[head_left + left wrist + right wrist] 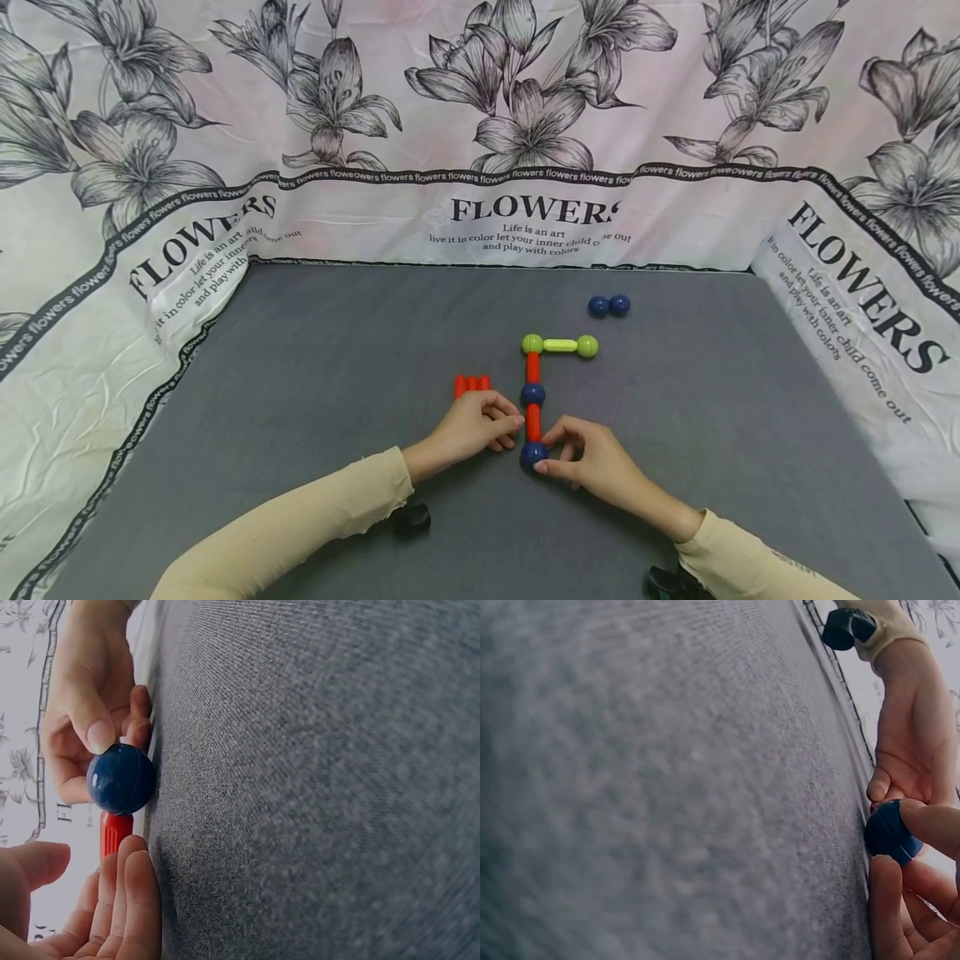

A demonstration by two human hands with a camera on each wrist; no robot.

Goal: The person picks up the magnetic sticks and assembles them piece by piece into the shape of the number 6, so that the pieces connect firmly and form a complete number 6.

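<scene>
One blue ball (533, 456) sits pinched within the right grip (597, 460) (left grip (477, 423) loosely spread).

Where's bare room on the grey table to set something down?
Two bare patches: left, between the white floral fabric and three red plastic rods; right, between the lime-green ball-ended bar and that fabric. Crowded where the left hand and right hand flank the blue-ball, red-rod chain.

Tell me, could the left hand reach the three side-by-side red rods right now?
Probably yes: the left hand is close to the three red rods, seems to grip nothing, and nothing visible stands between.
</scene>
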